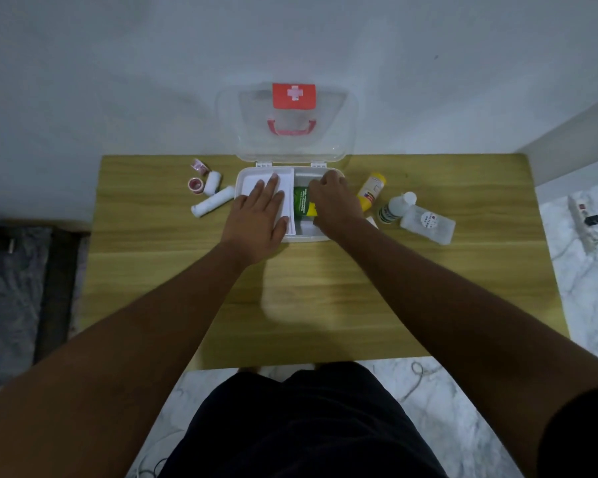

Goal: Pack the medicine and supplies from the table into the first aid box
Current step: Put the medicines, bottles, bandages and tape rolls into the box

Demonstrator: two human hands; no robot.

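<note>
The white first aid box (246, 177) stands open at the table's far edge, its clear lid (290, 132) with a red cross label leaning on the wall. My left hand (261, 215) lies flat, fingers spread, on the white inner tray (283, 177) in the box's left half. My right hand (335, 201) is curled inside the right half, over a green and yellow packet (302, 201); whether it grips the packet is hidden. Left of the box lie two white bandage rolls (213, 201) and two pink tape rolls (197, 183).
Right of the box lie a yellow bottle (372, 189), a white-capped bottle (396, 208) and a clear plastic bottle (427, 224). The wooden table (325, 298) sits against a white wall. A power strip (584, 215) lies on the marble floor at right.
</note>
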